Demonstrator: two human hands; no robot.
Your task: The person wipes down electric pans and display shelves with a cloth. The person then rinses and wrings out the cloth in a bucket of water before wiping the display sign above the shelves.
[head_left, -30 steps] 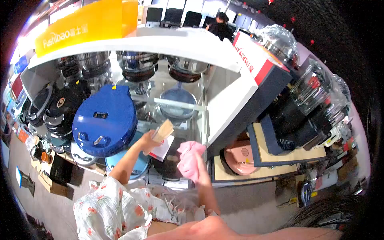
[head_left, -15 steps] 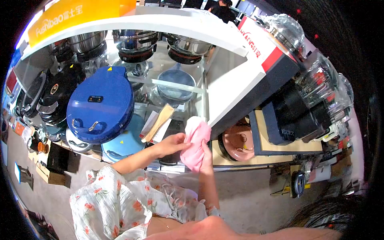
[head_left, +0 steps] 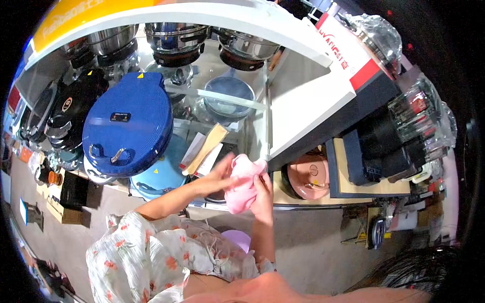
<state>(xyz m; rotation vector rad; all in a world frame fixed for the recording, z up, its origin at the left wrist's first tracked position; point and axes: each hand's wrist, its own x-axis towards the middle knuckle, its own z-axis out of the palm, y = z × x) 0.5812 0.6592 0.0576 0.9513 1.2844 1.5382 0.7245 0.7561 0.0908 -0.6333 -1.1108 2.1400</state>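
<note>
A crumpled pink cloth (head_left: pixel 241 194) hangs in front of the shelf edge. My right hand (head_left: pixel 262 200) grips its right side, with thumb and fingers pinched on the fabric. At the cloth's left side is my left hand (head_left: pixel 218 178), its fingers stretched out and apart, slightly blurred; the fingertips overlap the cloth's edge, and I cannot tell whether they press on it. Just beyond the left hand, a wooden spatula (head_left: pixel 206 150) lies on white papers on the glass shelf. A round blue electric griddle (head_left: pixel 127 129) stands left of my forearm.
Below the blue griddle sits a light blue appliance (head_left: pixel 160 177). Steel pots (head_left: pixel 177 43) and a blue-grey pan (head_left: pixel 230 96) are farther back. A white partition (head_left: pixel 308 96) rises on the right, with a pink round appliance (head_left: pixel 309 177) on the wooden shelf beneath it.
My left hand has lifted slightly and its fingers have spread away from the cloth. The cloth is bunched smaller, still in my right hand. The view has shifted slightly.
</note>
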